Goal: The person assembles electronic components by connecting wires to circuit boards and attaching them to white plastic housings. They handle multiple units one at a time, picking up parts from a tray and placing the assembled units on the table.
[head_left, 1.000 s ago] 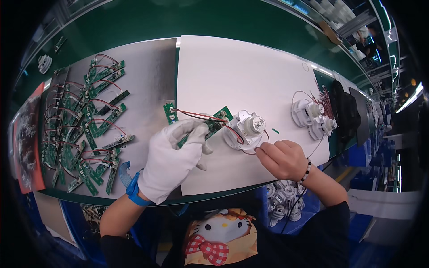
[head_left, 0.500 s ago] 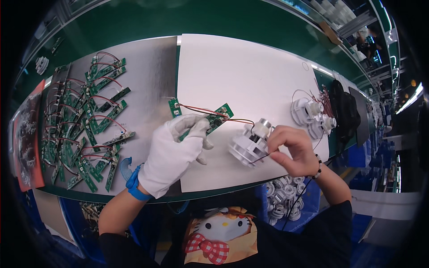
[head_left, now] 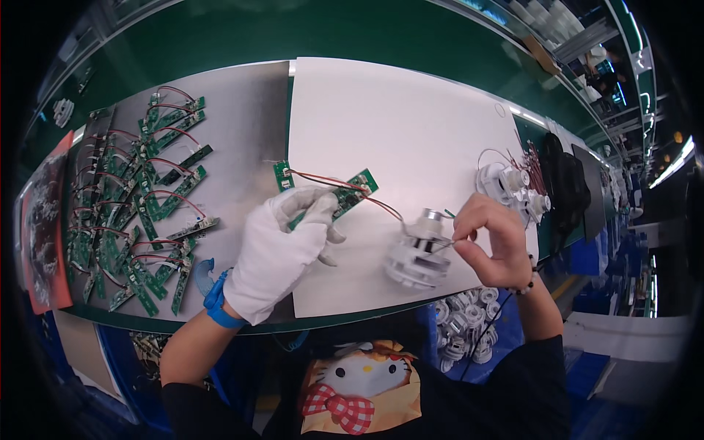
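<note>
My left hand (head_left: 282, 246), in a white glove, is closed on a green circuit board (head_left: 357, 194). A second green board piece (head_left: 281, 176) shows past its fingers, joined by red and black wires. Those wires run right to a white plastic part with a silver metal cylinder (head_left: 418, 265), which hangs slightly blurred over the white sheet. My bare right hand (head_left: 497, 242) is pinched, thumb against forefinger, on a thin dark wire (head_left: 443, 244) at that part's side. Where this wire ends is hard to make out.
Several wired green boards (head_left: 158, 158) lie on the metal sheet (head_left: 249, 110) at left. Two similar white parts (head_left: 506, 180) stand at the right of the white sheet (head_left: 389, 110), near a black object (head_left: 568, 180). Below the table edge, a blue bin (head_left: 506, 345) holds more white parts.
My right hand has moved slightly right and up, pinching the wire. The white part has turned more upright and shifted a little right and down. My left hand barely moved.
</note>
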`<action>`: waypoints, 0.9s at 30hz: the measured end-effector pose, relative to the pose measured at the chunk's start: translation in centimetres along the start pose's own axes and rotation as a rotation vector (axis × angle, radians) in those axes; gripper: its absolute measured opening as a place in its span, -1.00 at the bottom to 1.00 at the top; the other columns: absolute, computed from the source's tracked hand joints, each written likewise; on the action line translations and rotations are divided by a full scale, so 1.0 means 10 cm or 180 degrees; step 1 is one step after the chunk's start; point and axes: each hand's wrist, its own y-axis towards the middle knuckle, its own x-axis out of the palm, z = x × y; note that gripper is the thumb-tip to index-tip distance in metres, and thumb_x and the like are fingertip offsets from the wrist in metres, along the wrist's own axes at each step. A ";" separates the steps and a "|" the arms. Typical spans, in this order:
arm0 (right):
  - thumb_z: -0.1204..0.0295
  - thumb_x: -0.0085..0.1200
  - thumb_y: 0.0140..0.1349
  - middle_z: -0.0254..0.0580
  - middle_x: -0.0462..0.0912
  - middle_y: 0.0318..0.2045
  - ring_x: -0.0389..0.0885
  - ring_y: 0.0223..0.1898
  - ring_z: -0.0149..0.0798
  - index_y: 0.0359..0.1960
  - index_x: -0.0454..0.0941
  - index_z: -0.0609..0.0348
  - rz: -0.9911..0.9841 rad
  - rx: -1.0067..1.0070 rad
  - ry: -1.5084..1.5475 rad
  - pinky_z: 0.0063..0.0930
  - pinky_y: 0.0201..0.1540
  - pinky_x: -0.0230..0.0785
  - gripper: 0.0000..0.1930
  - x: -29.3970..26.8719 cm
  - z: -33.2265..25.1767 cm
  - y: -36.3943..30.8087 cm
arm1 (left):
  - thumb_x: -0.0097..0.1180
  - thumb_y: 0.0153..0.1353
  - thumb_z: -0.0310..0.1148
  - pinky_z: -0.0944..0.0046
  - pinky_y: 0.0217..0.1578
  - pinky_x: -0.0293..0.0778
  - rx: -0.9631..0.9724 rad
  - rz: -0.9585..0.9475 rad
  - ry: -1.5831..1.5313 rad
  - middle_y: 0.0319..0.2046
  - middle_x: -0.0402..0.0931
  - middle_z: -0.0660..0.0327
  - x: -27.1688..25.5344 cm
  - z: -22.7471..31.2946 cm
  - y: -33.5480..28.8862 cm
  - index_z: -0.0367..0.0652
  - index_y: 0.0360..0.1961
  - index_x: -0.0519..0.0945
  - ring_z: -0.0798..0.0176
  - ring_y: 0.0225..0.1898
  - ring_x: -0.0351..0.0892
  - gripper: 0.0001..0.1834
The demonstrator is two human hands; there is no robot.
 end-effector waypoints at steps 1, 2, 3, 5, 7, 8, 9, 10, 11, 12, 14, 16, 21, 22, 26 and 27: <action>0.61 0.16 -0.11 -0.27 0.46 -0.59 0.38 -0.55 -0.30 -0.54 0.48 0.15 -0.0179 -0.0151 -0.0238 -0.52 -0.51 0.23 -0.88 -0.03 -0.04 0.02 | -0.03 0.23 -0.34 0.57 -0.76 0.29 0.0060 -0.0052 0.0019 -0.58 0.50 0.23 0.00 -0.01 -0.01 -0.32 -0.22 0.48 0.50 -0.70 0.44 -0.77; 0.59 0.18 -0.13 -0.28 0.46 -0.59 0.38 -0.56 -0.29 -0.54 0.50 0.13 -0.0355 -0.0303 -0.0476 -0.53 -0.52 0.22 -0.88 -0.05 -0.08 0.03 | -0.03 0.23 -0.36 0.56 -0.74 0.32 0.0119 -0.0102 0.0039 -0.58 0.50 0.22 0.01 -0.05 -0.03 -0.32 -0.23 0.48 0.49 -0.68 0.45 -0.78; 0.57 0.21 -0.14 -0.29 0.47 -0.59 0.37 -0.56 -0.28 -0.55 0.51 0.11 -0.0521 -0.0441 -0.0743 -0.53 -0.53 0.21 -0.87 -0.10 -0.15 0.03 | -0.04 0.23 -0.37 0.54 -0.71 0.36 0.0184 -0.0181 0.0050 -0.57 0.50 0.21 0.01 -0.05 -0.03 -0.32 -0.23 0.47 0.48 -0.67 0.45 -0.79; 0.52 0.26 -0.18 -0.34 0.47 -0.58 0.40 -0.49 -0.24 -0.52 0.54 0.08 -0.0783 -0.0403 -0.0857 -0.44 -0.43 0.22 -0.84 -0.19 -0.33 0.07 | -0.01 0.21 -0.39 0.50 -0.56 0.48 0.0119 -0.0397 0.0179 -0.44 0.51 0.23 -0.03 -0.01 -0.04 -0.37 -0.20 0.49 0.48 -0.46 0.52 -0.76; 0.52 0.26 -0.18 -0.35 0.47 -0.58 0.41 -0.44 -0.24 -0.51 0.55 0.08 -0.0839 -0.0595 -0.0788 -0.40 -0.37 0.22 -0.84 -0.25 -0.47 0.16 | -0.01 0.21 -0.40 0.51 -0.56 0.48 0.0272 -0.0398 0.0264 -0.49 0.51 0.24 -0.02 0.01 -0.08 -0.35 -0.23 0.51 0.50 -0.50 0.51 -0.78; 0.52 0.25 -0.15 -0.36 0.48 -0.56 0.42 -0.39 -0.23 -0.50 0.55 0.09 -0.0933 -0.0558 -0.0607 -0.35 -0.30 0.21 -0.85 -0.27 -0.51 0.20 | -0.01 0.20 -0.40 0.51 -0.56 0.47 0.0372 -0.0401 0.0381 -0.51 0.52 0.25 -0.03 0.00 -0.09 -0.35 -0.24 0.52 0.50 -0.52 0.50 -0.79; 0.52 0.27 -0.17 -0.36 0.50 -0.58 0.44 -0.40 -0.24 -0.52 0.56 0.10 -0.1015 -0.0524 -0.0273 -0.36 -0.28 0.24 -0.85 -0.26 -0.51 0.24 | 0.00 0.20 -0.41 0.51 -0.57 0.46 0.0473 -0.0413 0.0487 -0.53 0.52 0.25 -0.04 -0.04 -0.09 -0.34 -0.25 0.53 0.51 -0.54 0.49 -0.80; 0.52 0.29 -0.18 -0.37 0.51 -0.60 0.45 -0.41 -0.25 -0.54 0.56 0.11 -0.1095 -0.0490 0.0062 -0.37 -0.27 0.26 -0.85 -0.22 -0.51 0.30 | 0.00 0.20 -0.41 0.51 -0.57 0.44 0.0574 -0.0425 0.0594 -0.55 0.52 0.26 -0.05 -0.07 -0.09 -0.34 -0.26 0.53 0.51 -0.56 0.49 -0.81; 0.52 0.30 -0.20 -0.37 0.53 -0.62 0.47 -0.41 -0.27 -0.56 0.57 0.12 -0.1173 -0.0456 0.0397 -0.38 -0.26 0.28 -0.85 -0.20 -0.50 0.33 | 0.00 0.20 -0.42 0.50 -0.57 0.44 0.0585 -0.0412 0.0599 -0.56 0.52 0.25 -0.04 -0.06 -0.09 -0.34 -0.26 0.54 0.51 -0.57 0.48 -0.81; 0.52 0.29 -0.18 -0.35 0.54 -0.61 0.49 -0.43 -0.27 -0.56 0.57 0.14 -0.1113 -0.0304 0.0538 -0.38 -0.26 0.30 -0.87 -0.19 -0.50 0.34 | 0.00 0.19 -0.42 0.50 -0.58 0.43 0.0590 -0.0394 0.0598 -0.57 0.53 0.25 -0.03 -0.06 -0.10 -0.33 -0.27 0.54 0.51 -0.58 0.48 -0.81; 0.53 0.26 -0.12 -0.31 0.57 -0.58 0.52 -0.45 -0.27 -0.56 0.58 0.19 -0.0989 0.0001 0.0816 -0.37 -0.26 0.32 -0.91 -0.18 -0.48 0.35 | 0.01 0.19 -0.43 0.50 -0.58 0.41 0.0638 -0.0382 0.0598 -0.57 0.54 0.25 -0.02 -0.06 -0.10 -0.33 -0.27 0.54 0.51 -0.58 0.48 -0.82; 0.55 0.21 -0.04 -0.24 0.57 -0.55 0.49 -0.51 -0.32 -0.46 0.59 0.24 -0.0863 -0.0036 0.0926 -0.48 -0.40 0.29 -0.91 -0.16 -0.45 0.36 | 0.01 0.19 -0.43 0.49 -0.58 0.41 0.0729 -0.0398 0.0593 -0.56 0.55 0.24 0.00 -0.04 -0.11 -0.33 -0.27 0.55 0.51 -0.57 0.48 -0.82; 0.57 0.10 0.08 -0.22 0.55 -0.56 0.51 -0.53 -0.41 -0.31 0.61 0.26 -0.0834 0.0366 0.1057 -0.57 -0.48 0.28 -0.87 -0.12 -0.48 0.39 | 0.00 0.18 -0.47 0.48 -0.55 0.42 0.0934 -0.0438 0.0700 -0.55 0.56 0.23 -0.03 -0.08 -0.12 -0.33 -0.27 0.55 0.51 -0.57 0.49 -0.83; 0.57 0.03 0.13 -0.23 0.53 -0.57 0.51 -0.52 -0.43 -0.26 0.60 0.27 -0.0888 0.0388 0.1034 -0.58 -0.46 0.30 -0.84 -0.12 -0.48 0.39 | 0.00 0.18 -0.47 0.49 -0.55 0.41 0.0958 -0.0433 0.0770 -0.55 0.56 0.23 -0.04 -0.08 -0.12 -0.33 -0.27 0.55 0.51 -0.57 0.49 -0.83; 0.58 -0.01 0.15 -0.22 0.53 -0.56 0.51 -0.54 -0.43 -0.24 0.59 0.30 -0.1100 0.0991 0.1314 -0.59 -0.44 0.33 -0.83 -0.10 -0.51 0.42 | 0.02 0.17 -0.47 0.49 -0.57 0.38 0.0977 -0.0384 0.0575 -0.58 0.55 0.24 -0.02 -0.07 -0.12 -0.32 -0.27 0.56 0.53 -0.59 0.47 -0.84; 0.58 -0.01 0.15 -0.21 0.54 -0.57 0.52 -0.55 -0.43 -0.25 0.59 0.31 -0.1134 0.0983 0.1338 -0.58 -0.45 0.34 -0.83 -0.09 -0.47 0.42 | 0.03 0.17 -0.47 0.49 -0.57 0.38 0.0962 -0.0399 0.0597 -0.59 0.55 0.25 -0.02 -0.06 -0.12 -0.32 -0.27 0.56 0.53 -0.59 0.47 -0.84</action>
